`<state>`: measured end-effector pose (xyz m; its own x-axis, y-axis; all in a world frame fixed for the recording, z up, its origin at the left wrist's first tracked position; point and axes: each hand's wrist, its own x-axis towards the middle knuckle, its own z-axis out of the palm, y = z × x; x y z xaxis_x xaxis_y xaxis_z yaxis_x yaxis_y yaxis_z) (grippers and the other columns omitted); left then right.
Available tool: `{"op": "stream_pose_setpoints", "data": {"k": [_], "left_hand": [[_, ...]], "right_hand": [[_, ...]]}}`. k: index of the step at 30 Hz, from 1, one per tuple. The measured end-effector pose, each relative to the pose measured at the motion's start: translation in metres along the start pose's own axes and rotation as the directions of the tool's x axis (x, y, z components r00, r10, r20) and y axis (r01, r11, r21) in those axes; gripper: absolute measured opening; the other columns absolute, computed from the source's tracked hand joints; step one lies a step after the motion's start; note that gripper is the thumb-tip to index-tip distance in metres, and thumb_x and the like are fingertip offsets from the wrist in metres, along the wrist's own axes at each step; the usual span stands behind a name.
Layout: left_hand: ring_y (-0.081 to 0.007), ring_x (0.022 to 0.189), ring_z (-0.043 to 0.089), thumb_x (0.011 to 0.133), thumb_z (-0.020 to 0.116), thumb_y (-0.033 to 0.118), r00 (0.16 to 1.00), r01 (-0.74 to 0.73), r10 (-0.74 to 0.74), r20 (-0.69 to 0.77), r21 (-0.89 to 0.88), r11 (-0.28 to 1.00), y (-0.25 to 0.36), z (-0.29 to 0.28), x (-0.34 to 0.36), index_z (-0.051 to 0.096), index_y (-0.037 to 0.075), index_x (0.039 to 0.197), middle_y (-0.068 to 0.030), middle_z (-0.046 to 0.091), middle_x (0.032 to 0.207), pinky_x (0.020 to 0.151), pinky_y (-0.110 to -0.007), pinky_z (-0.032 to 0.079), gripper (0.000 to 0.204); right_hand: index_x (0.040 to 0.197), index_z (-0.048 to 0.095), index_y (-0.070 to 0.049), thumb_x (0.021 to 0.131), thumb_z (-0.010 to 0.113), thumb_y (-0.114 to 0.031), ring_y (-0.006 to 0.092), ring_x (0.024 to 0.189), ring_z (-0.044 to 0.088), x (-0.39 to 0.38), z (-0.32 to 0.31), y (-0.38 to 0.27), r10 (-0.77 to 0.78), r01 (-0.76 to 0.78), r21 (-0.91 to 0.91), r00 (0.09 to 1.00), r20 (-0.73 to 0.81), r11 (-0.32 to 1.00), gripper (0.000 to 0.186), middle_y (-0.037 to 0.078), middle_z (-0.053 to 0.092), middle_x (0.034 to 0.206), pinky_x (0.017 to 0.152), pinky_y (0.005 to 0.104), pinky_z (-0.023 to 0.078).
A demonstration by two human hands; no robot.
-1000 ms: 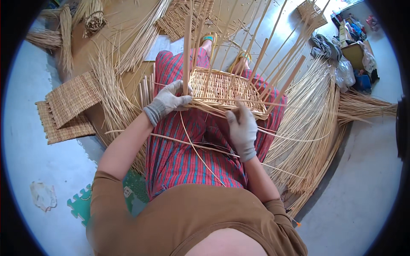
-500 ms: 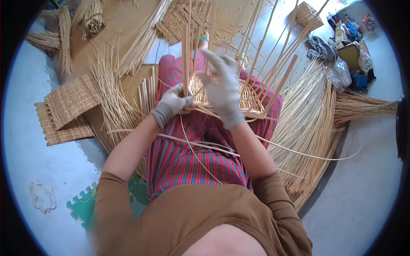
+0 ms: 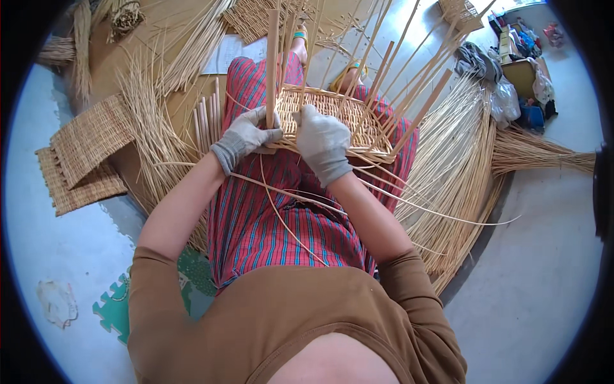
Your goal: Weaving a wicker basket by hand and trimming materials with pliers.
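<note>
A partly woven wicker basket (image 3: 352, 118), with long upright stakes, lies across my lap on red striped trousers. My gloved left hand (image 3: 246, 137) grips its near-left corner around a thick wooden post (image 3: 272, 67). My gloved right hand (image 3: 321, 137) is closed at a thin stake just right of that post, over the basket's near edge; its fingertips are partly hidden. Loose weaving strands (image 3: 277, 211) hang below my hands across the trousers.
Woven mats (image 3: 89, 141) lie at left. Bundles of long strands (image 3: 448, 179) spread on both sides. Paper (image 3: 229, 56) and more woven panels lie beyond my knees. Bags and assorted items (image 3: 531, 89) are at back right; green foam mats (image 3: 118, 310) are at lower left.
My right hand has swung up and left from the basket's near right side, then settled lower, beside my left hand, closing at a stake. My left hand still grips the corner.
</note>
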<state>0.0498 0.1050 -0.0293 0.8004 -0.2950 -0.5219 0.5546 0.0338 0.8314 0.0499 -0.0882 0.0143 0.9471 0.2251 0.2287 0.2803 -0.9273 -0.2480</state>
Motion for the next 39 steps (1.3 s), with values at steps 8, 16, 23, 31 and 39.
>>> {"op": "stream_pose_setpoints", "data": {"k": [8,16,23,31,39], "left_hand": [[-0.0079,0.078,0.065,0.090,0.079,0.010,0.988,-0.060,0.065,0.138,-0.037,0.997,-0.001,-0.016,0.004,0.065,0.014,0.104,0.0052,0.065,0.091,0.063,-0.027,0.061,0.020],[-0.0081,0.072,0.064,0.091,0.079,0.010,0.992,-0.112,0.111,0.059,0.003,0.994,0.003,-0.002,-0.001,0.064,0.012,0.100,0.0040,0.064,0.086,0.059,-0.026,0.059,0.018],[-0.0081,0.058,0.051,0.092,0.076,0.004,0.997,-0.038,0.047,0.066,-0.133,0.990,0.003,0.007,-0.001,0.059,0.008,0.091,0.0008,0.057,0.074,0.047,-0.023,0.041,0.017],[-0.0078,0.057,0.052,0.090,0.080,0.011,0.989,-0.126,0.134,0.063,-0.118,0.985,-0.002,0.005,-0.004,0.061,0.008,0.091,0.0012,0.058,0.073,0.050,-0.024,0.043,0.019],[-0.0056,0.062,0.052,0.088,0.083,0.016,0.971,-0.194,0.190,-0.142,-0.014,0.981,-0.009,0.025,-0.004,0.063,0.008,0.087,0.0038,0.060,0.070,0.054,-0.024,0.044,0.022]], "right_hand": [[0.106,0.076,-0.017,0.092,0.067,-0.031,0.0338,0.093,0.071,-0.034,-0.082,0.040,-0.039,-0.038,0.174,0.908,0.416,0.984,0.022,0.011,0.072,0.086,0.084,0.0445,0.057],[0.076,0.066,-0.012,0.069,0.087,-0.043,0.0289,0.070,0.062,-0.024,-0.056,0.076,-0.071,-0.006,-0.184,0.910,-0.409,0.983,0.039,0.007,0.060,0.073,0.067,0.0428,0.048],[0.103,0.069,-0.008,0.086,0.082,-0.026,0.0214,0.076,0.065,-0.043,-0.049,0.077,0.557,-0.511,0.373,0.830,-0.020,0.774,0.028,0.008,0.067,0.082,0.070,0.0363,0.052],[0.142,0.057,-0.008,0.094,0.072,-0.014,0.0235,0.094,0.067,-0.045,-0.049,0.066,0.307,-0.154,0.514,0.924,-0.228,0.844,0.050,0.011,0.070,0.110,0.083,0.0344,0.055],[0.152,0.048,-0.012,0.089,0.065,-0.005,0.0330,0.101,0.063,0.080,-0.054,0.031,0.075,-0.028,0.457,0.993,-0.086,0.889,0.066,0.017,0.065,0.104,0.091,0.0419,0.051]]}}
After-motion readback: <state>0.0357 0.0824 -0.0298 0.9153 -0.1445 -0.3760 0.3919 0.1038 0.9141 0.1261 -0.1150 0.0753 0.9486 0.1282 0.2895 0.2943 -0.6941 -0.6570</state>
